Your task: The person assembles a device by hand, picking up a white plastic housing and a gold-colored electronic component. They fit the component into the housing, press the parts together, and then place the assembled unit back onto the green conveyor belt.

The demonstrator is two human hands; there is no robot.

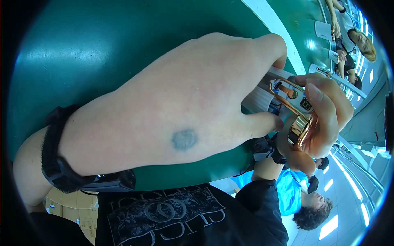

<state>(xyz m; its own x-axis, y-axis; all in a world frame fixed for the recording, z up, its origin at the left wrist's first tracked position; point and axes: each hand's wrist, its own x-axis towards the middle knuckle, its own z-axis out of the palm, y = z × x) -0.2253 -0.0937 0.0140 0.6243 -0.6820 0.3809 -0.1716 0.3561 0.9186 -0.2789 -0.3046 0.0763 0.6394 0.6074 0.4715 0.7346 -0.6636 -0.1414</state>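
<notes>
My right hand (326, 117) pinches a gold-coloured metal loop (283, 100) with a polished boxy end (300, 130), its fingers curled round that end. Inside the loop show a copper-coloured disc (292, 94) and a small dark square part (306, 104) on a pale backing. My left hand (213, 90) reaches across from the left, back of the hand upward. Its thumb lies close to the loop and its index finger bends down beyond; the other fingertips are hidden. Between that thumb and finger shows a whitish ribbed piece (259, 98), whose kind I cannot tell.
Beneath my arms lies a green tabletop (82, 49) with a white edge strip (283, 28). Both wrists wear black bands (59, 151). Cardboard boxes (76, 213) stand at lower left. People (303, 201) sit at the right, and white boxes (323, 30) stand on the far table.
</notes>
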